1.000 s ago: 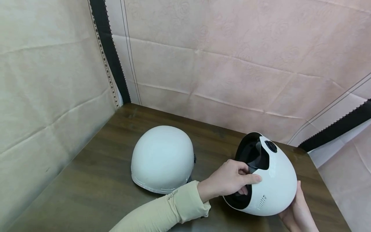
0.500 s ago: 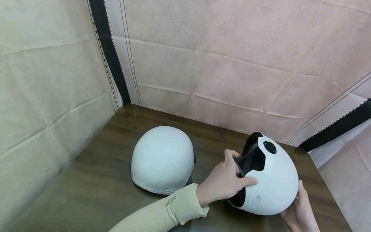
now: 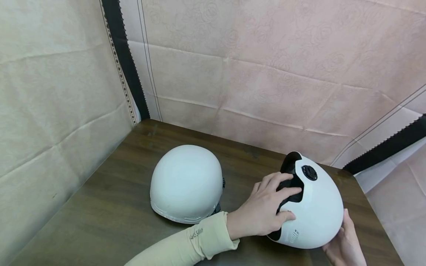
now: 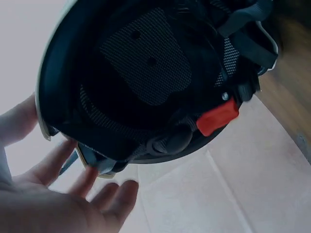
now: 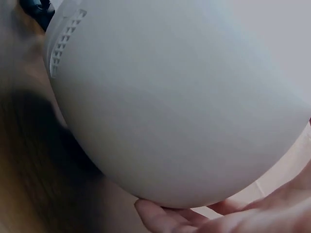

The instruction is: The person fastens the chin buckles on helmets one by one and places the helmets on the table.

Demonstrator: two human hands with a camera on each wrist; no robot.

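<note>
- Two white helmets are sitting on the brown table [image 3: 110, 207]: a plain helmet [image 3: 185, 183] dome-up near the middle, and a tilted helmet [image 3: 314, 207] at the right edge, tipped on its side.
- The left hand [image 3: 263, 210] is lying on the tilted helmet's open rim, fingers spread and fairly straight, thumb on the white shell.
- The right hand [image 3: 344, 245] is cupping the shell from below, fingers flat against it.
- Inside the tilted helmet, black padding [image 4: 146, 58], straps and one red buckle [image 4: 217, 116] are showing.
</note>
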